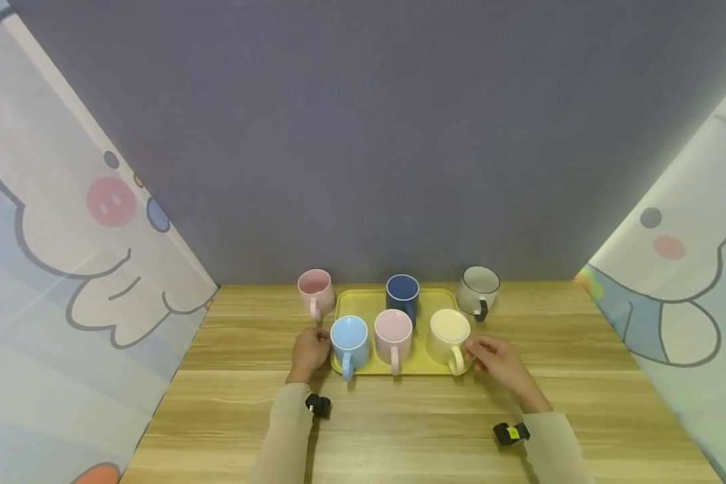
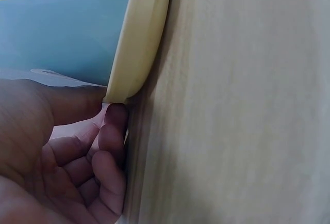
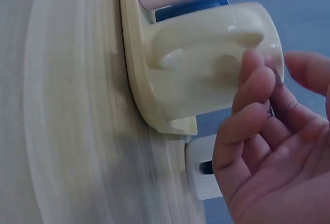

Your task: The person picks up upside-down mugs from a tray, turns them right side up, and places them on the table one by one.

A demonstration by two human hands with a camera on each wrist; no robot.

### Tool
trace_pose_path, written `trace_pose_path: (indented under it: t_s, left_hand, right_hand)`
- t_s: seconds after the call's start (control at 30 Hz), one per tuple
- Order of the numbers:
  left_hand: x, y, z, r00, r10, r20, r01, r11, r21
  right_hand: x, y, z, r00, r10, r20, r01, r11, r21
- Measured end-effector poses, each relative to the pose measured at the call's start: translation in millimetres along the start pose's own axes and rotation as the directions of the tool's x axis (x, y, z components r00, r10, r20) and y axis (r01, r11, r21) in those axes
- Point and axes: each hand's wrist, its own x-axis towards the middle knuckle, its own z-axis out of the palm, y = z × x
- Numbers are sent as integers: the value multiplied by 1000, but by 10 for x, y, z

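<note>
While pinching the left rim of the yellow tray (image 1: 372,304) with the left hand (image 1: 310,351), thumb over the edge and curled fingers below, holds the right hand (image 1: 501,364) out beside the cream mug (image 1: 443,348), with loosely bent fingers and a narrow gap between thumb and fingertips; cannot tell about contact with the mug there. Has the tray at the far middle of the wooden table (image 1: 399,430), with a near row of three upright mugs on it: the light blue mug (image 1: 352,353) at left, just beside the left hand, the pink mug (image 1: 392,344) in the middle and the cream mug at right, all with handles facing near. Has the navy mug (image 1: 402,297) on the tray too, just to the far side of the pink one. Shows two more mugs off the tray, the second pink mug (image 1: 316,293) at far left and the white mug (image 1: 475,297), with a black handle, at far right. Faces the grey wall (image 1: 363,134) at the far side, between cartoon-printed panels at left (image 1: 48,222) and right (image 1: 690,228)
</note>
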Motion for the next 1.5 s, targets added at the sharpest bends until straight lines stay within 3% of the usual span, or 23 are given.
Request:
trace_pose_path:
  t_s: [0.23,0.8,1.0,1.2,1.5]
  left_hand:
    - [-9,6,-5,1000,-4,-10,4,1000,-6]
    - [-17,-11,13,1000,-13,-17,13,1000,-25]
    - [-34,10,-4,1000,-16,-9,16,999,-30]
    - [-42,25,-15,1000,-6,-6,6,999,-41]
    - [-32,9,8,1000,-17,-21,16,1000,-26]
  right_hand:
    - [-62,-9,124,998,-45,54,49,996,-68]
    - [-102,-45,307,985,-16,171,-3,993,114]
    - [-105,-18,355,992,-20,123,4,992,128]
    - [-102,-9,385,1000,-6,26,3,992,127]
    - [-50,-119,402,995,15,-102,1,988,157]
